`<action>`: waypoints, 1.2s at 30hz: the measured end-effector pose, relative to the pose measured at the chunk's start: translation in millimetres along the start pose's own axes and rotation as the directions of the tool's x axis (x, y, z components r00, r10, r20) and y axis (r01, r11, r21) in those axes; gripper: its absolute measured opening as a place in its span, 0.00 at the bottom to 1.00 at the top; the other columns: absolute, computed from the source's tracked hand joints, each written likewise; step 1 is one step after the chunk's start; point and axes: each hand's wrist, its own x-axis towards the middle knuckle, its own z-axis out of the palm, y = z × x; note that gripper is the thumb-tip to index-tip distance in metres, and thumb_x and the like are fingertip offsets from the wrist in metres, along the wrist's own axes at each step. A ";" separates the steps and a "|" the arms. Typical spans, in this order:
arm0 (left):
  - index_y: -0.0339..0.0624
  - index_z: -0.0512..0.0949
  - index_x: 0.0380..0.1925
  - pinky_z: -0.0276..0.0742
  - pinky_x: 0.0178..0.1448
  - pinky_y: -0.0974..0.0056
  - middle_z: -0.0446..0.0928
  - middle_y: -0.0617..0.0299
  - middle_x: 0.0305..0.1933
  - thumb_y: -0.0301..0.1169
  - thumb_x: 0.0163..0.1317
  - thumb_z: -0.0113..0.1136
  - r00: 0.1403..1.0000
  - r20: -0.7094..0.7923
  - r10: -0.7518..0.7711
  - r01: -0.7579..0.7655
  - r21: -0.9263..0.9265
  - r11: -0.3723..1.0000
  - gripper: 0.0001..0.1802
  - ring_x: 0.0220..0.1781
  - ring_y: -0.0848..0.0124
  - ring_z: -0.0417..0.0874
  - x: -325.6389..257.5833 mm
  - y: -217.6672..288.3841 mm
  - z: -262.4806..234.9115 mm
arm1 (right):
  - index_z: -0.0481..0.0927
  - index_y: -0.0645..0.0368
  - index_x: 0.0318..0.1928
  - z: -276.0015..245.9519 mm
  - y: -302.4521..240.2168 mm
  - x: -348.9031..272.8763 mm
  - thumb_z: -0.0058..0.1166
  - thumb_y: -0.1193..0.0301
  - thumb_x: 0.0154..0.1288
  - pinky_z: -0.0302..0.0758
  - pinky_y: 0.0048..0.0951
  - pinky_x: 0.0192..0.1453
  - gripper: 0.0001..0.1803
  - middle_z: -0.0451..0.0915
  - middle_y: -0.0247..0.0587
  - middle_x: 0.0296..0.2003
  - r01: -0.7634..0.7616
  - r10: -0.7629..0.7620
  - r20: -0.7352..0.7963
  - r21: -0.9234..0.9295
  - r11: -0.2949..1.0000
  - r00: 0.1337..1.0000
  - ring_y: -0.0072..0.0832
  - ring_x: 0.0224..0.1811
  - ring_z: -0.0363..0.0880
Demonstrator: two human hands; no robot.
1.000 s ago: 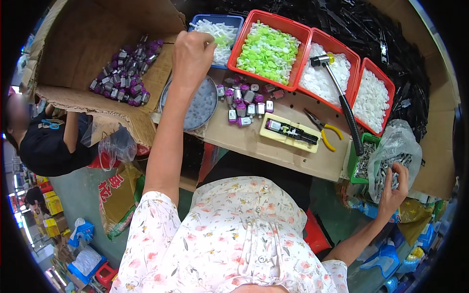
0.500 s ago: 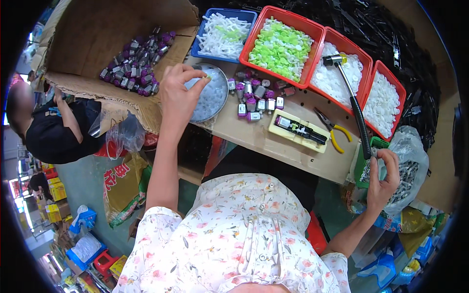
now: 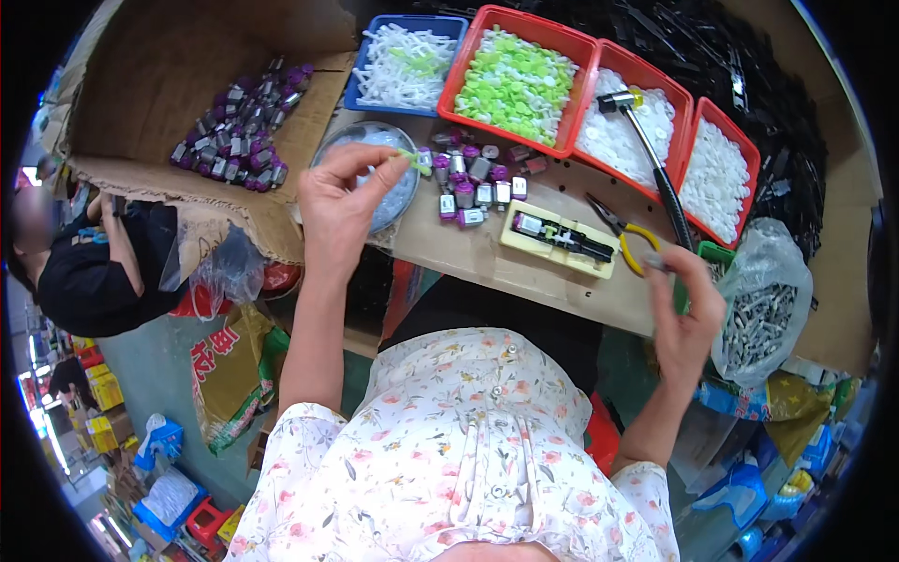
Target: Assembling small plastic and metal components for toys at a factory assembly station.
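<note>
My left hand is closed in a pinch on a small bright-green plastic piece. It is at the edge of a round dish of pale bluish, jelly-like stuff and partly covers it. My right hand, a little blurred, pinches a small grey part beside the yellow-handled pliers. Between the hands lies a cream holder block with a black mechanism and a small motor laid in it. Several small motors with purple ends stand behind the block.
Along the back are a blue bin of white sticks and red bins of green and white parts. A hammer lies across them. Left is a carton of motors; right, a bag of metal parts. Someone in black sits at left.
My right hand has come left from the green bin to beside the pliers, with the small grey part. My left hand has shifted slightly right from above the dish, and its green piece shows more.
</note>
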 end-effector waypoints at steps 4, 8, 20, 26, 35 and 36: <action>0.35 0.87 0.36 0.75 0.40 0.73 0.85 0.65 0.35 0.23 0.59 0.71 0.963 0.205 -0.175 0.263 -0.567 0.781 0.06 0.34 0.80 0.80 -27.3 24.3 28.0 | 0.82 0.67 0.41 33.3 -23.2 13.5 0.64 0.83 0.58 0.79 0.29 0.44 0.10 0.85 0.45 0.36 0.160 -0.171 0.129 0.096 0.983 0.977 0.32 0.37 0.84; 0.34 0.86 0.40 0.80 0.49 0.70 0.86 0.60 0.38 0.21 0.59 0.70 0.909 0.360 -0.211 0.413 -0.705 0.577 0.09 0.39 0.75 0.84 -43.6 29.8 51.8 | 0.83 0.67 0.39 50.5 -26.3 13.7 0.68 0.82 0.55 0.78 0.29 0.41 0.11 0.85 0.44 0.35 0.150 -0.168 0.092 0.175 0.973 0.982 0.33 0.35 0.84; 0.34 0.86 0.41 0.82 0.51 0.67 0.86 0.57 0.39 0.21 0.59 0.70 0.883 0.435 -0.178 0.449 -0.670 0.591 0.10 0.41 0.71 0.86 -56.5 38.3 82.3 | 0.85 0.64 0.38 41.1 -18.0 7.4 0.70 0.80 0.53 0.76 0.30 0.41 0.11 0.86 0.43 0.34 0.142 -0.146 0.027 0.127 0.982 0.989 0.32 0.33 0.84; 0.34 0.86 0.42 0.81 0.50 0.67 0.86 0.57 0.39 0.22 0.60 0.70 0.885 0.414 -0.212 0.462 -0.724 0.512 0.10 0.41 0.71 0.86 -57.2 36.9 85.6 | 0.85 0.62 0.37 41.9 -13.2 8.0 0.70 0.80 0.53 0.74 0.31 0.41 0.10 0.86 0.41 0.32 0.192 -0.192 -0.007 0.012 0.981 0.981 0.32 0.33 0.84; 0.35 0.87 0.39 0.78 0.43 0.73 0.85 0.62 0.36 0.21 0.59 0.71 0.884 0.435 -0.170 0.449 -0.692 0.565 0.07 0.36 0.79 0.82 -58.8 33.6 84.8 | 0.85 0.60 0.39 47.3 -15.1 8.0 0.71 0.79 0.51 0.72 0.32 0.39 0.13 0.85 0.41 0.34 0.336 -0.344 -0.038 -0.140 0.931 0.938 0.35 0.34 0.84; 0.35 0.87 0.38 0.78 0.42 0.74 0.85 0.63 0.35 0.21 0.59 0.71 0.873 0.461 -0.162 0.458 -0.657 0.599 0.07 0.36 0.80 0.81 -58.7 33.5 84.6 | 0.85 0.59 0.39 47.4 -16.2 7.9 0.72 0.79 0.50 0.72 0.32 0.39 0.14 0.85 0.41 0.35 0.375 -0.387 -0.035 -0.181 0.909 0.922 0.36 0.34 0.83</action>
